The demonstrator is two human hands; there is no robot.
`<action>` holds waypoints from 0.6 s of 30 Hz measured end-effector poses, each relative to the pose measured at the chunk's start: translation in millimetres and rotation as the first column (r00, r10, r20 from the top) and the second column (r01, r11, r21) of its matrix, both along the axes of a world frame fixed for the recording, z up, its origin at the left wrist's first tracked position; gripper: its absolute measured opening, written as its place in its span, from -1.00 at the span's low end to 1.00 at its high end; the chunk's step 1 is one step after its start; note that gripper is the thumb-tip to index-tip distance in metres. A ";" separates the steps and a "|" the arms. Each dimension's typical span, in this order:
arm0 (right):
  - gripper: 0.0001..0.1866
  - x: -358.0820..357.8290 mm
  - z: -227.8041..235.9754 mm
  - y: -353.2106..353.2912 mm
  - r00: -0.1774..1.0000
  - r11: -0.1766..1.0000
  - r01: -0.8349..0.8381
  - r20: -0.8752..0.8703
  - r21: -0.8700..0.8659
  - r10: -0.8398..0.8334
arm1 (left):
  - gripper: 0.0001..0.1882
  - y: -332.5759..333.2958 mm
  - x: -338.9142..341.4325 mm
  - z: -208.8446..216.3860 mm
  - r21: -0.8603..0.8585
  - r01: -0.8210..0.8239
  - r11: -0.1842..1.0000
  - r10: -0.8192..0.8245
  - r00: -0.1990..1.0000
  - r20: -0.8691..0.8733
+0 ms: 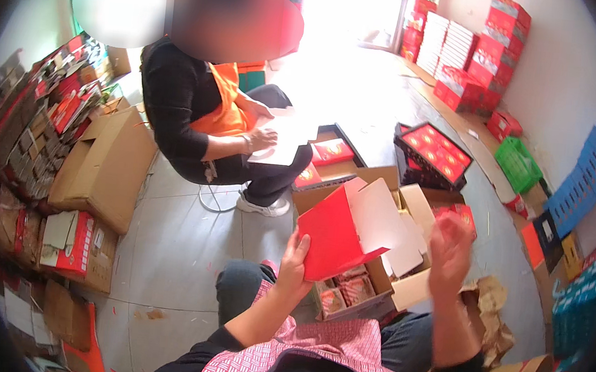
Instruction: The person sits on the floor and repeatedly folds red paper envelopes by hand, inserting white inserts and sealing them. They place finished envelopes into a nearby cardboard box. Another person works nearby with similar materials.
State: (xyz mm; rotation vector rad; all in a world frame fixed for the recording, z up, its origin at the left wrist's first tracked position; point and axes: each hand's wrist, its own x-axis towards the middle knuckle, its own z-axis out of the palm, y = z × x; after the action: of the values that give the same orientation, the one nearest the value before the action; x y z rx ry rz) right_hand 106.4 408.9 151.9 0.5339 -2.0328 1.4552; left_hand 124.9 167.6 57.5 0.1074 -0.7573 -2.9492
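My left hand point(294, 265) is closed on the near left edge of a red carton point(333, 233), thumb on its red side. The carton is partly unfolded, its white inner flaps point(384, 218) spread to the right. My right hand point(450, 254) is raised just right of those flaps, apart from them as far as I can see; motion blurs its fingers. Below the carton, an open cardboard box point(382, 292) holds small wrapped packs point(354, 289) with orange-red print. It stands in front of my lap, over my pink patterned apron point(331, 338).
Opposite, a seated co-worker in an orange apron point(222, 101) holds a white sheet point(281, 138). Black trays point(437, 150) hold red packs. Crumpled brown paper point(488, 316) lies right. A green basket point(518, 163) and stacked red boxes point(490, 54) line the wall; cardboard boxes point(101, 169) stand left.
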 end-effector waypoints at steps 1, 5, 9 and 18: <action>-0.44 18.9 -16.1 -18.1 0.969 0.985 -0.085 0.220 -0.147 0.116 | -0.44 -2.9 0.0 -6.6 -0.037 -0.060 0.998 0.060 0.998 -0.016; -0.27 42.2 -85.3 -82.3 0.866 0.781 -0.133 0.311 -0.611 0.391 | -0.43 -3.1 41.1 14.8 -0.119 -0.046 0.992 0.049 0.998 0.024; -0.24 53.6 -94.3 -106.4 0.841 0.796 -0.120 0.365 -0.594 0.399 | -0.71 -45.5 97.3 -5.9 -0.416 -0.087 0.905 0.060 0.995 -0.076; -0.51 96.4 -132.5 -123.3 0.772 0.912 -0.390 0.496 -0.127 0.398 | -0.70 -64.6 151.0 -19.1 -0.645 -0.148 0.750 0.257 0.963 0.078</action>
State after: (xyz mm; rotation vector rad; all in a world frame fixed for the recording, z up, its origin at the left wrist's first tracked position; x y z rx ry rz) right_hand 202.9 285.7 19.4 0.6480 -2.4121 2.0441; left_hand 276.0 103.0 38.4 0.3530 -1.6075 -2.3381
